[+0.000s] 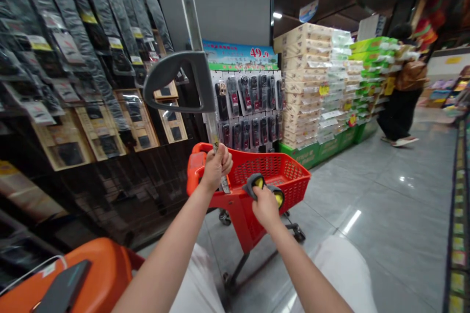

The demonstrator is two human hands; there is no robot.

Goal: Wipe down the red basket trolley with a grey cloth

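My left hand (217,166) is closed around the lower part of a long metal pole (191,12). The pole carries a grey loop-shaped handle (207,83), and its lower end shows just below my fist, in front of the cart's edge. In my right hand (265,208) I grip a soft-looking dark grey bundle with yellow inside (250,185); its exact kind I cannot make out. Both hands are in front of a red shopping cart (249,222), whose basket opens behind them.
Packaged belts (106,14) and boxed sets (137,117) hang at left. Carded goods (253,93), stacked cartons (304,73) and green boxes (370,54) stand behind. A person (402,93) is at far right. A phone (64,286) lies on an orange surface (106,264).
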